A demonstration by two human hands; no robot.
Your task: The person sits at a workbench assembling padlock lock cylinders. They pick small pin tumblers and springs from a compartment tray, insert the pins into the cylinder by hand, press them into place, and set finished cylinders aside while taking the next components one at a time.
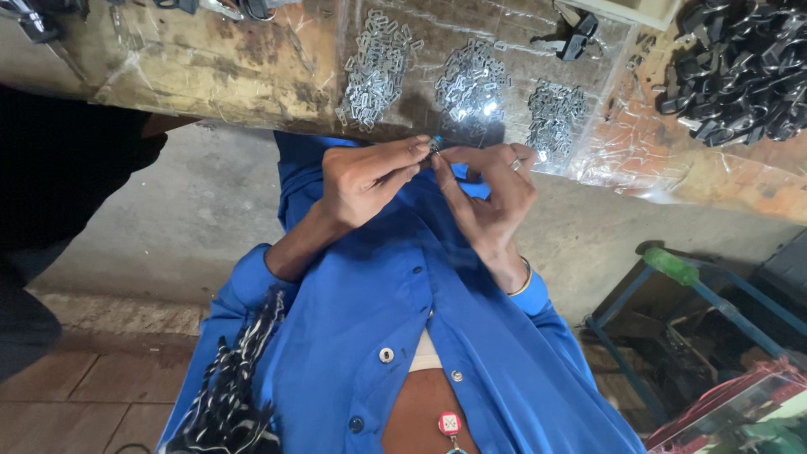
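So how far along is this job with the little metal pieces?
Done: can't tell; no finished pile is clearly separate. In hand: the left hand and right hand pinch one small metal piece between fingertips. Left: three heaps of metal clips and a pile of black parts wait on the workbench.

Workshop: worn bench (210,67), heaps of metal clips (378,67).
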